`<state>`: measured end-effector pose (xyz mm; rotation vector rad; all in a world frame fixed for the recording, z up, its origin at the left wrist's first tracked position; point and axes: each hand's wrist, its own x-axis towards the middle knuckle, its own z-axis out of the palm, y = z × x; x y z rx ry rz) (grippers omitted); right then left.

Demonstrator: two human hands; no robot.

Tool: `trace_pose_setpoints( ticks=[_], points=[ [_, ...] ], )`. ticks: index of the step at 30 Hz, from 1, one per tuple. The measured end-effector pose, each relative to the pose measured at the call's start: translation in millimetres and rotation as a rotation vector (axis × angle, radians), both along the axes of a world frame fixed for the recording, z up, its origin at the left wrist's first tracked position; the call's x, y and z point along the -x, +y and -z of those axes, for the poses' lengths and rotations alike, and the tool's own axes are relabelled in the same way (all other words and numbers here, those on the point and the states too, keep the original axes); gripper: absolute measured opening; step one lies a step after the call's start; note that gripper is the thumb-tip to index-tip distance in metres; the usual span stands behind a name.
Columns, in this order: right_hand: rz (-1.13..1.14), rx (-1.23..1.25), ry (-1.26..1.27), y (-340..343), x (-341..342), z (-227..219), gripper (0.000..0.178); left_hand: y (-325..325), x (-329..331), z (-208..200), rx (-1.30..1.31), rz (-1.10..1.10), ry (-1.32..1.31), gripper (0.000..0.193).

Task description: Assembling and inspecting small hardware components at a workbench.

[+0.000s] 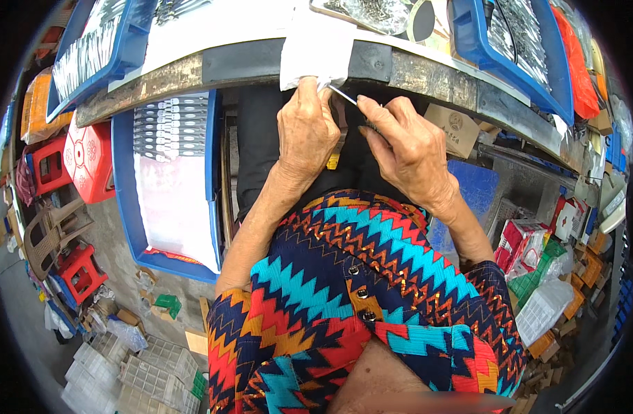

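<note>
My left hand [306, 134] pinches the lower end of a white cloth [316, 58] that hangs over the front edge of the worktable. My right hand [414, 155] is closed on a thin metal rod [344, 95], which slants up to the left. The rod's far end meets the cloth beside my left fingertips. Whether the cloth wraps round that end cannot be made out, and my right fingers hide the rod's near end.
The worn table edge [430, 77] curves ahead. Blue trays of slim pieces stand at its left [130, 52] and right [468, 38]. Below left, another blue tray [123, 186] holds rows of slim dark-and-white tools. Red stools [89, 162] and a chair [44, 234] stand left.
</note>
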<state>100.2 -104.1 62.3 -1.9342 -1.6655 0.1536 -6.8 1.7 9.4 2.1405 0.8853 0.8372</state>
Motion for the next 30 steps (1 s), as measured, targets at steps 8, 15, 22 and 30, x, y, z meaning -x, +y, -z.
trace_pose_setpoints(
  ticks=[8,15,22,30],
  points=[
    [-0.156,-0.037,-0.249,4.4,-11.5,10.1,0.036,0.6,-1.5,4.3,-0.039,0.019,-0.042,0.009],
    [-0.139,0.064,-0.049,4.8,-11.4,5.3,0.036,1.7,-2.8,2.4,-0.032,0.042,0.014,0.009],
    [0.242,0.371,1.093,13.3,-13.2,-11.1,0.021,2.3,-3.2,6.5,-0.097,0.034,0.049,0.012],
    [0.138,0.232,2.593,1.7,-17.9,25.3,0.03,2.7,-7.5,2.4,-0.184,0.019,0.085,0.012]
  ],
)
